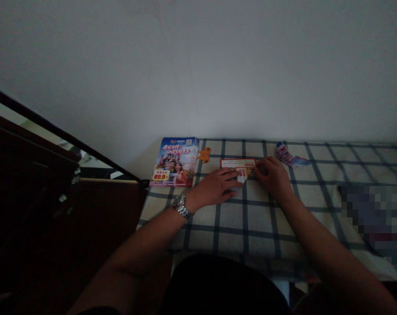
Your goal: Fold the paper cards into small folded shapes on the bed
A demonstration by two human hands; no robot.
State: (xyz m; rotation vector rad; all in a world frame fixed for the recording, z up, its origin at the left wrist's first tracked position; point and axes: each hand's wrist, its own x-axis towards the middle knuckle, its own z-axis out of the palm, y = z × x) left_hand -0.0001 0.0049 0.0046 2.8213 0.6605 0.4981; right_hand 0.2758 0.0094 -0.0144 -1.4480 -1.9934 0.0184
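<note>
A small red and white paper leaflet (237, 168) lies partly folded on the checked cloth (231, 223). My left hand (214, 187), with a metal watch at the wrist, rests flat on the leaflet's lower left part, fingers stretched out. My right hand (273, 176) presses its closed fingertips on the leaflet's right edge. A stack of colourful flyers (175, 161) sits to the left of my left hand. A small orange paper shape (204, 155) lies beside that stack.
A crumpled blue and red paper (287, 155) lies behind my right hand near the white wall. A dark wooden cabinet (54, 210) stands to the left of the cloth. A blurred patch (375, 218) covers the cloth's right side.
</note>
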